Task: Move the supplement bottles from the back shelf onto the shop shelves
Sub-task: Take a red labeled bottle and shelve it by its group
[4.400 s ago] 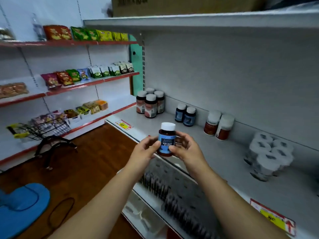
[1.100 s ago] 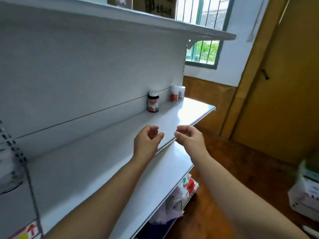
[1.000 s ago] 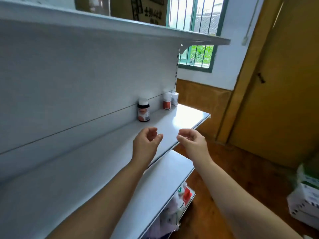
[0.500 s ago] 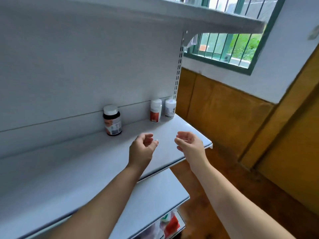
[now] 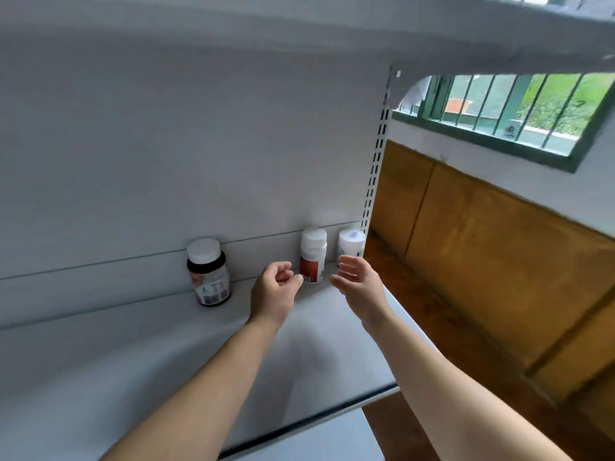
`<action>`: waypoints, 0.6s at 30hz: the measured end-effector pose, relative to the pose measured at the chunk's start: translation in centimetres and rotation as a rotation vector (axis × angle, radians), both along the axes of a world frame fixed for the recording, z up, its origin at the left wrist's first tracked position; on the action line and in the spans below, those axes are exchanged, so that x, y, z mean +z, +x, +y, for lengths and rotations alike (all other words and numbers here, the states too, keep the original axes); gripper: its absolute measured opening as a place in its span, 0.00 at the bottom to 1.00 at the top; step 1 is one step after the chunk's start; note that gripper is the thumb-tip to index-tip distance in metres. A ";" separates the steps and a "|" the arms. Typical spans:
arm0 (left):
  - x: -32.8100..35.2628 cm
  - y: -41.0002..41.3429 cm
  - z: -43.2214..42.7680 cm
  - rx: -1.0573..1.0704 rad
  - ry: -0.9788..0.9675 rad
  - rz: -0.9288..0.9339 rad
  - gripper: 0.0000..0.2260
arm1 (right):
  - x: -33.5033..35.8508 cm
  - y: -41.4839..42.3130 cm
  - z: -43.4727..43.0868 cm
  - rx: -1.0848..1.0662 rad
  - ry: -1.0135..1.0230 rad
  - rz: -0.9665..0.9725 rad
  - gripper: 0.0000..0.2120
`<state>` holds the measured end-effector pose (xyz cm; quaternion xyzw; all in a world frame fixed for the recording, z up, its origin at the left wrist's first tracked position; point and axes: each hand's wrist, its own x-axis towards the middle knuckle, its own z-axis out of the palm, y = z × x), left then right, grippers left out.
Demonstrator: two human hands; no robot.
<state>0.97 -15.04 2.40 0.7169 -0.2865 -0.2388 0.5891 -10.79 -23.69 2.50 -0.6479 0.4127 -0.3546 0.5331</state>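
Left hand [image 5: 274,294]: centre of the frame, fingers loosely curled, grasping nothing, fingertips just beside the red-label bottle.
Right hand [image 5: 357,282]: just right of centre, palm open, fingers spread, empty.
Red-label bottle [image 5: 313,256]: white, upright, between the 2 hands at the back of the shelf.
White bottle [image 5: 350,242]: upright, behind the right fingertips.
Dark bottle [image 5: 208,272]: white cap, upright, left of centre.
Shelf [image 5: 133,371]: grey, carrying all 3 bottles.
Window [image 5: 506,111]: green bars, upper right.

Head view looks down, close over the shelf [image 5: 166,377].
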 end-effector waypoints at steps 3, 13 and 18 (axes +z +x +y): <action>0.1 0.4 -2.2 0.020 0.043 -0.012 0.13 | -0.1 1.0 -2.3 0.022 -0.006 0.022 0.22; -1.9 1.7 -7.5 0.024 0.190 -0.019 0.23 | -1.1 4.5 -6.8 0.297 -0.008 0.119 0.19; -2.8 1.6 -7.9 -0.015 0.147 0.006 0.26 | -1.6 4.8 -7.2 0.307 0.011 0.071 0.19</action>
